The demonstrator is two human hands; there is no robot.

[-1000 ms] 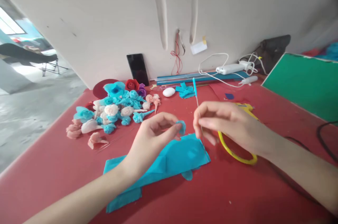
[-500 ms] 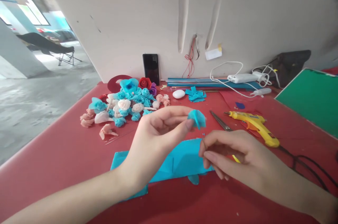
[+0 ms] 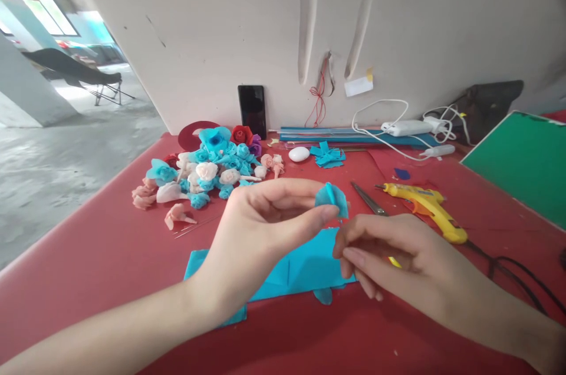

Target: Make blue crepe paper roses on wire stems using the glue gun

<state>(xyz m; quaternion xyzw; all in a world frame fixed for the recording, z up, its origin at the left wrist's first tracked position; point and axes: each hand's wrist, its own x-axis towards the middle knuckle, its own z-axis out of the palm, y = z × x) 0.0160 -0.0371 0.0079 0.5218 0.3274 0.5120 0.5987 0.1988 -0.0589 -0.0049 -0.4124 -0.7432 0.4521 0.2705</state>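
left hand (image 3: 252,233): pinching blue petal (image 3: 331,195)
right hand (image 3: 393,251): pinched closed, contents unclear
petal ridge: far of right fingertips, pointing toward them

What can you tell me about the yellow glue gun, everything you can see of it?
The yellow glue gun has a plastic-looking body, an orange trigger and a small dark nozzle. It lies on its side on the red tabletop, nozzle toward the picture's left, handle slanting down to the right. A dark cord leads from the handle's end. It is beyond the right hand and right of the scissors, touching neither. Whether it is switched on cannot be told.
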